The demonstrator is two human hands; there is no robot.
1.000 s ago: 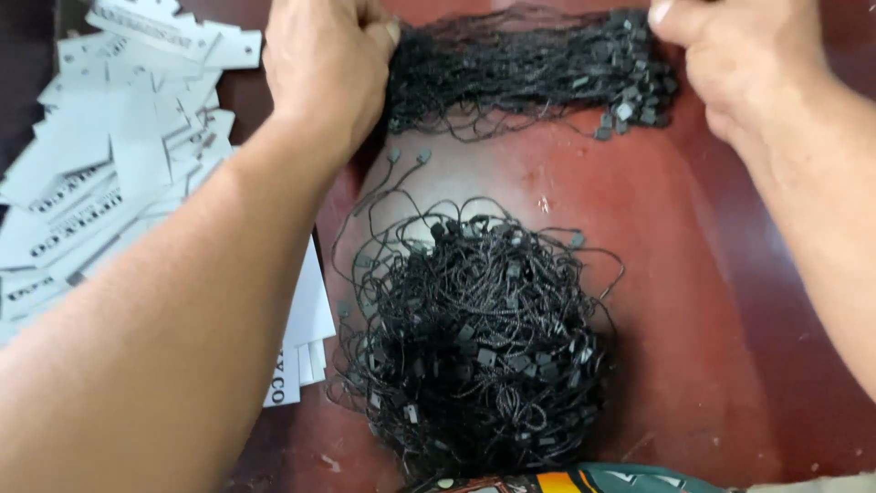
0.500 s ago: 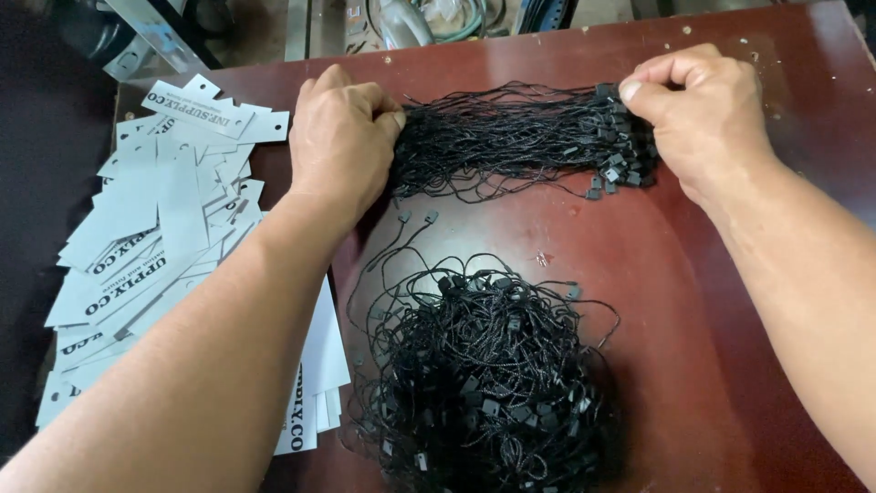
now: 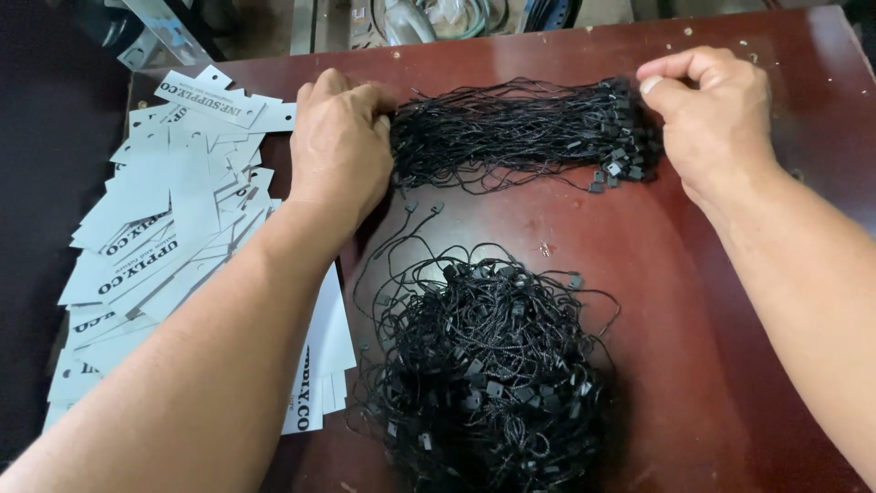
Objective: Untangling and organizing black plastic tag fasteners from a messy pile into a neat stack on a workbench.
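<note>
A: Quick pass, head view. What's my left hand (image 3: 339,146) on?

B: It sits at the left end of the bundle (image 3: 520,128), a straight bunch of black cords lying across the far part of the table (image 3: 721,365). Fingers curled down onto the cord ends, knuckles up. Looks pressed on them, but I can't tell if they actually clamp the cords; the fingertips are hidden.

A: And my right hand (image 3: 716,114)?

B: At the bundle's right end, just beside the small black clasps there. Thumb and forefinger pressed together in a pinch. Whether a cord is between them I can't tell, too fine to see. The other fingers are folded in.

A: So where's the bundle, exactly?

B: Flat on the red-brown table, stretched left to right between my two hands, clasps gathered at the right end.

A: Other stuff?

B: Heap (image 3: 484,374) of tangled black cords with clasps, nearer to me, below the bundle and apart from it, a few loose cords trailing up toward my left hand. Tags (image 3: 173,228), white card ones with dark print, fanned in a messy pile on the left side of the table; my left forearm crosses over some of them. Clutter past the far edge, too blurred to name.
</note>
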